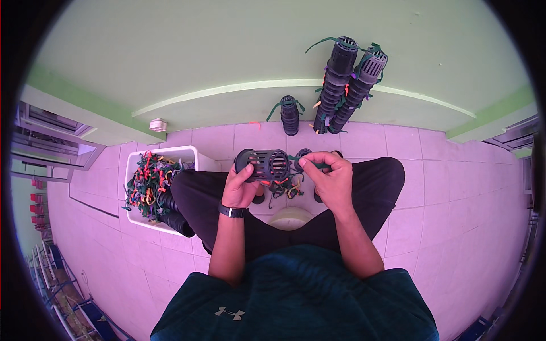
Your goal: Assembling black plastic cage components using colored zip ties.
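My left hand (pixel 238 192) is closed around a black slotted net pot (pixel 263 165), tipped on its side with its slotted end toward the right. Thumb and fingers of my right hand (pixel 335 184) are pinched on a dark green fabric strip (pixel 322 165), just right of the pot. Whether the strip passes through the pot's slots I cannot tell. Below the pot, loose green, orange and yellow strips (pixel 290 188) lie in a small heap between my legs. Partly hidden behind my right hand, another black slotted pot (pixel 303 153) stands on the floor.
Left of my knee, a white bin (pixel 197 158) holds many coloured strips (pixel 149 184) and black pots (pixel 177 221). Two tall stacks of net pots (pixel 330 102) lean at the wall, with a shorter stack (pixel 289 118) beside them. An orange strip (pixel 256 125) lies nearby.
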`<state>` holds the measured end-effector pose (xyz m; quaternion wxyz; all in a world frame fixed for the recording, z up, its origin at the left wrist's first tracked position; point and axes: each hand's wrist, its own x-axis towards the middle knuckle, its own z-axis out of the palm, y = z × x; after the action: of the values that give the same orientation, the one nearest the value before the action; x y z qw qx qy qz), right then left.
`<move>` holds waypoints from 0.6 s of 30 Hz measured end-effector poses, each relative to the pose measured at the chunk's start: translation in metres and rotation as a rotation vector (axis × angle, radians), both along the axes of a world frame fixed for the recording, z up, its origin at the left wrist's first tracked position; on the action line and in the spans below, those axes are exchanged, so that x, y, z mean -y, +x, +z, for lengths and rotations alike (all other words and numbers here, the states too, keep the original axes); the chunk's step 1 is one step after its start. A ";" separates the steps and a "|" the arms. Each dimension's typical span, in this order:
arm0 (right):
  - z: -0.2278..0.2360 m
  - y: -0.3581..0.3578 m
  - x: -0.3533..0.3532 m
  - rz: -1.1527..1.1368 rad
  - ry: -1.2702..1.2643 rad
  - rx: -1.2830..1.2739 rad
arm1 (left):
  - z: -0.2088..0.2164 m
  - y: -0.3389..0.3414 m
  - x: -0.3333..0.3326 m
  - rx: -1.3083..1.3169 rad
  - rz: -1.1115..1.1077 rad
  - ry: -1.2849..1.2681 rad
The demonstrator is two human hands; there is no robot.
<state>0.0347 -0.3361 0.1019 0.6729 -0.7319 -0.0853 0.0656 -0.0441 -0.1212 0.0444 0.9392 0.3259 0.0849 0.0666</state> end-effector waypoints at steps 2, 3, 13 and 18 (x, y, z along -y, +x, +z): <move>0.000 0.000 -0.001 0.014 0.059 -0.116 | 0.001 0.001 0.001 -0.002 0.017 0.027; 0.001 0.000 -0.001 0.013 0.058 -0.117 | 0.003 0.001 0.002 -0.003 0.016 0.026; 0.001 0.005 0.000 0.104 0.003 -0.025 | 0.001 0.001 0.005 0.042 -0.069 0.098; 0.007 0.007 0.000 0.144 -0.008 -0.051 | 0.009 0.002 0.014 0.025 -0.139 0.057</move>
<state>0.0418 -0.3358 0.1085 0.6656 -0.7244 -0.1204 0.1331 -0.0418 -0.1350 0.0530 0.9330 0.3566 0.0485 0.0078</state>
